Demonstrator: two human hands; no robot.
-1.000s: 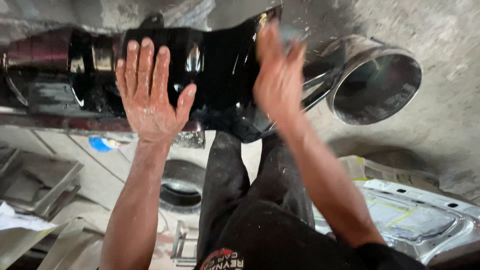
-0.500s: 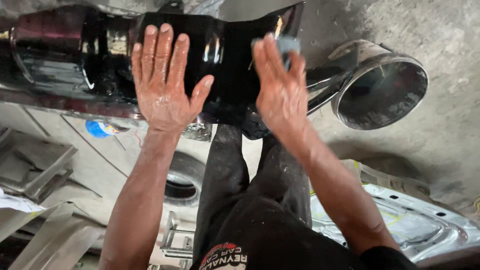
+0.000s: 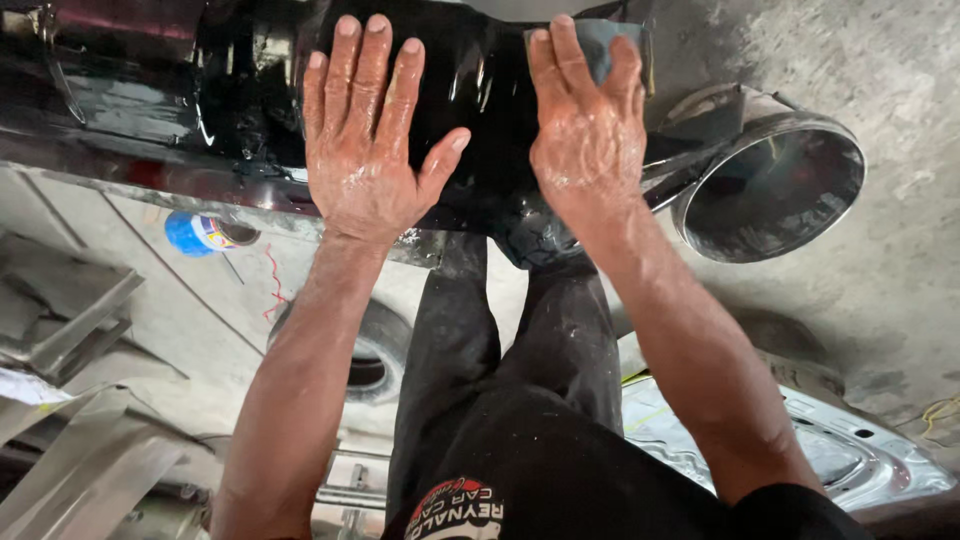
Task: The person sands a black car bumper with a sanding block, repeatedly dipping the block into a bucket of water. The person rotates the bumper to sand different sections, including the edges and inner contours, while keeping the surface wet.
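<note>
Nearest the camera are the person's dark trousers (image 3: 520,400), legs stretched toward the glossy black panel (image 3: 470,90), which lies across the top of the view. Left of the legs, below the panel, a tyre (image 3: 375,350) lies flat on the concrete floor (image 3: 870,300). The left hand (image 3: 370,150) rests flat on the panel, wet, fingers spread and holding nothing. The right hand (image 3: 585,135), beside it on the panel, presses a grey sanding sheet (image 3: 600,45) under extended fingers; it looks like abrasive paper, though most is hidden. Right of the panel stands a shiny metal bowl (image 3: 775,190). On wet gloss the sheet could slip, or uneven finger pressure could score the finish.
</note>
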